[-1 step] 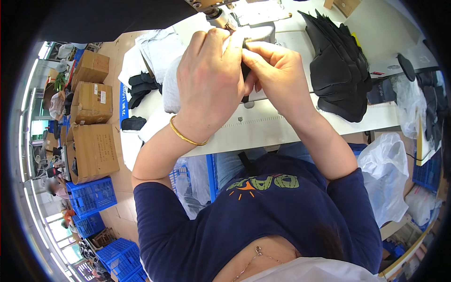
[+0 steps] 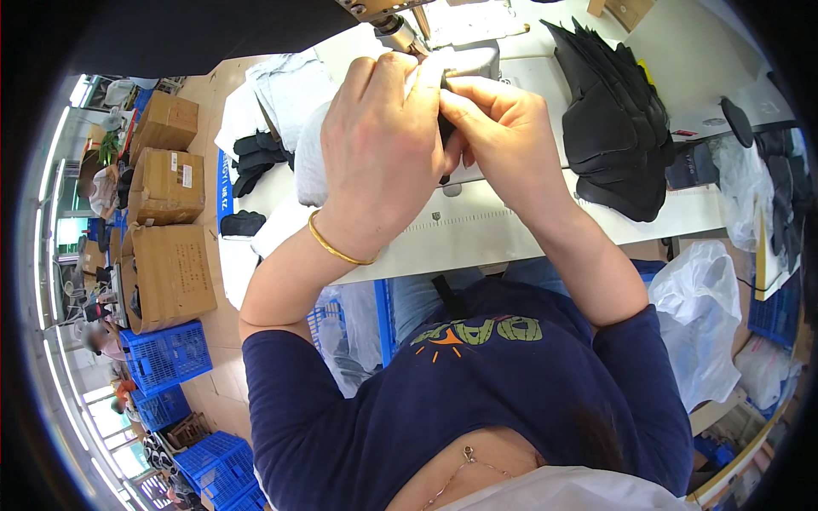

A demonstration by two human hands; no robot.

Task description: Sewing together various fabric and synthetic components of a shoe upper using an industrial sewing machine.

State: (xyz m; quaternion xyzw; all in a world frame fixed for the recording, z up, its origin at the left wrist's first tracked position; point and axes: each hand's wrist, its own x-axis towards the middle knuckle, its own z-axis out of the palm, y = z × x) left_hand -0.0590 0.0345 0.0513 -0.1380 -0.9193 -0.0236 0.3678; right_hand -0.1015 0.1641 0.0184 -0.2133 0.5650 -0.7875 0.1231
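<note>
Close under the sewing machine's needle end (image 2: 398, 36), my left hand (image 2: 379, 145) is bent with its fingers closed, its back toward me. Facing it, my right hand (image 2: 503, 128) pinches with thumb and forefinger. Between the two hands shows a narrow strip of black fabric (image 2: 446, 126), which both seem to grip; most of it is hidden behind my fingers. Light grey fabric (image 2: 312, 157) lies beside my left hand. To the right of my right hand rests a stack of black padded fabric pieces (image 2: 613, 136) on the machine table (image 2: 477, 217).
Folded pale cloth (image 2: 290, 85) and small black pieces (image 2: 256, 157) lie at the table's left. Cardboard boxes (image 2: 170, 277) and blue crates (image 2: 166, 358) stand on the floor at left. A white plastic bag (image 2: 694, 315) hangs at right, below the table edge.
</note>
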